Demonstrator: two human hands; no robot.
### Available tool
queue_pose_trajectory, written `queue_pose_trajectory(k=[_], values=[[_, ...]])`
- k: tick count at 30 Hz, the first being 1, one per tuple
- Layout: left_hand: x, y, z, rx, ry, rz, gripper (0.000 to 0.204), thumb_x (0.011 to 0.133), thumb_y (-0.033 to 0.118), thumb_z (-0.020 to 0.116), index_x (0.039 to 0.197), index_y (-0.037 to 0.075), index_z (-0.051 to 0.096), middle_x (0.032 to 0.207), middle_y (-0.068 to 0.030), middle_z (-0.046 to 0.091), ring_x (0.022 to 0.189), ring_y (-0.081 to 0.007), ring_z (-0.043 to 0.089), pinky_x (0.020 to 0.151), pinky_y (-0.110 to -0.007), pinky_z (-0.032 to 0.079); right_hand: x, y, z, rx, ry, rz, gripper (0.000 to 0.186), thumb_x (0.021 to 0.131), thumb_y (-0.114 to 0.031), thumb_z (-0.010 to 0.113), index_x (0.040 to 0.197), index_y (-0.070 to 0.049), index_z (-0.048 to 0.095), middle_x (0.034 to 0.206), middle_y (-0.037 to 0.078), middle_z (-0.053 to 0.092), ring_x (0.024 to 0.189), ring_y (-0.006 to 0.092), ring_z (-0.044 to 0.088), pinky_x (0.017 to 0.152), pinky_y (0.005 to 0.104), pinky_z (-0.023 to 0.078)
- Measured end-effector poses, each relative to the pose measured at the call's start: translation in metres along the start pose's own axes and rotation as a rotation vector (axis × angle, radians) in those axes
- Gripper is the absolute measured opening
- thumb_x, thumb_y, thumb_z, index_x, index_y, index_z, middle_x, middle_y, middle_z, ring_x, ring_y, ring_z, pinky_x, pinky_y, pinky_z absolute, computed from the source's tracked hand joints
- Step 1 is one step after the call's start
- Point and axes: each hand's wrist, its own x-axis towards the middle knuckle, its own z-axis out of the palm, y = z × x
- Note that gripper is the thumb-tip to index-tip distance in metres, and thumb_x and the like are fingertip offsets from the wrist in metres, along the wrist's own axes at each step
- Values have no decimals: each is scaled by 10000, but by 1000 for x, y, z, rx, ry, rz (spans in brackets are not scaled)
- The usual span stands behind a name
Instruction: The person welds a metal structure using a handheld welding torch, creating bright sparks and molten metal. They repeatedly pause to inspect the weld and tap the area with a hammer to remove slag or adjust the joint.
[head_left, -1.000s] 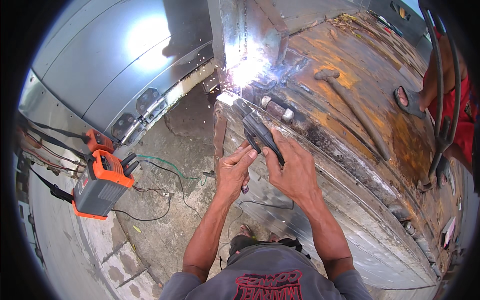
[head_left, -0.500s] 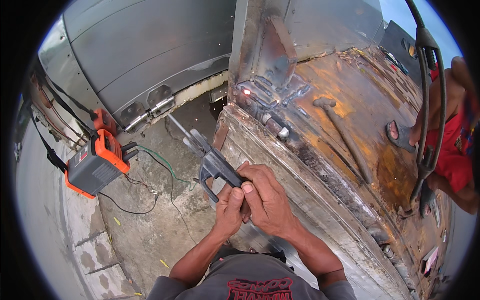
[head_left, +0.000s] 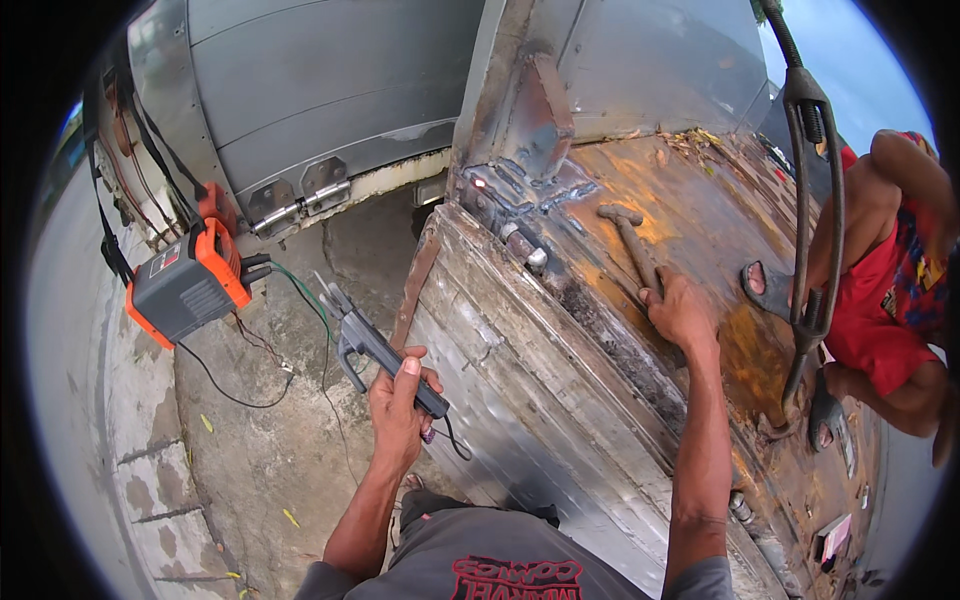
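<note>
I have 2 bare hands in view, and my landmark is the brown, long-handled hammer (head_left: 636,245) on the rust-orange steel deck (head_left: 752,335). The right hand (head_left: 686,312) appears closed over the hammer's handle, partway down. The left hand (head_left: 397,402), left of the hammer and lower, grips the black, lever-handled electrode holder (head_left: 372,342), aimed over the concrete ground (head_left: 265,465). The grey, boxy welding machine with orange ends (head_left: 190,290) sits far left of the hammer.

I judge the welding partly done: lumpy, silvery-blue weld beads (head_left: 525,197) lie left of the hammer's head, below an upright grey steel bracket (head_left: 545,120), and 1 small red-glowing spot (head_left: 480,184) there looks fresh. No arc is burning. How much seam is left, I cannot tell.

The right hand and forearm hide the lower handle; those fingertips are unclear. A short rod seems to protrude from the holder, too small to judge. Right of the hammer, a person in red shorts (head_left: 875,335) is partly covered by a forked steel bar (head_left: 803,225).
</note>
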Motion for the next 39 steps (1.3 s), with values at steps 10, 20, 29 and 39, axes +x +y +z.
queue_pose_trajectory(k=[10,20,29,39], values=[[-36,-16,-13,132,42,6,420,1114,302,636,1385,-14,580,836,-32,678,520,-18,474,439,-209,342,-5,-92,-9,679,212,-190,592,1077,-224,594,1591,43,473,994,260,732,744,329,702,809,527,544],[-42,4,-28,211,79,85,431,1092,304,660,1364,-24,593,794,-40,670,479,-43,488,387,-217,359,53,-203,24,695,-93,-164,655,1027,-131,557,1587,158,380,1030,453,693,1037,563,724,910,608,548],[-42,5,-9,308,3,67,472,1089,347,656,1386,-14,589,781,-53,663,458,-54,491,388,-220,364,39,-198,28,684,42,-187,679,952,-31,541,1585,155,384,1021,407,717,984,557,740,904,604,577],[-57,2,37,442,-19,94,501,1091,355,640,1399,-36,588,769,-54,671,453,-56,504,390,-216,370,38,-189,57,660,138,-241,675,906,-15,615,1523,193,435,1002,419,724,1004,559,742,917,585,587]])
